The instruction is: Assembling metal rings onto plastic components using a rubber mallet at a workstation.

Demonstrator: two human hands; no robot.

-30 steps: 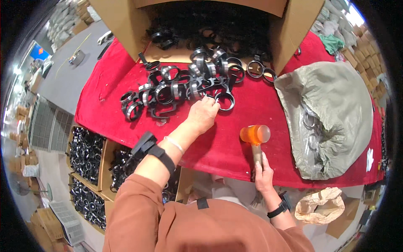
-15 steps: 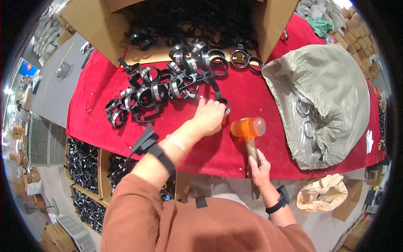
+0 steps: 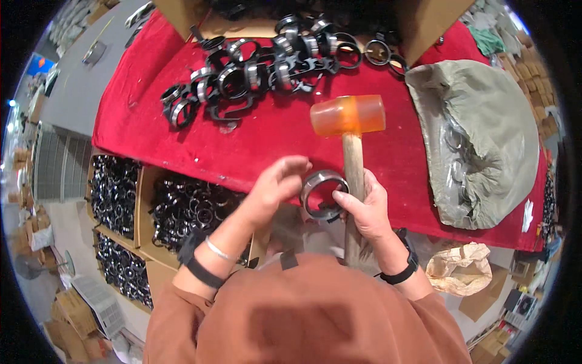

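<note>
My right hand is closed round the wooden handle of a mallet with a translucent orange head, which stands head-up over the red cloth. Its thumb also presses on the right rim of a black-and-silver ring part, held beside the handle. Close to the left of that ring is my left hand, its fingers apart and slightly curved; whether a fingertip touches the ring I cannot tell. Farther off, a cluster of similar ring parts lies on the cloth.
A red cloth covers the table. At its far side stands an open cardboard box of dark parts. A grey-green bag lies at the right. Lower left are boxes full of ring parts; a crumpled paper bag is lower right.
My left hand has drawn back from the cluster toward my body. A ring part is now at my right thumb beside the mallet handle. The mallet head appears higher in view.
</note>
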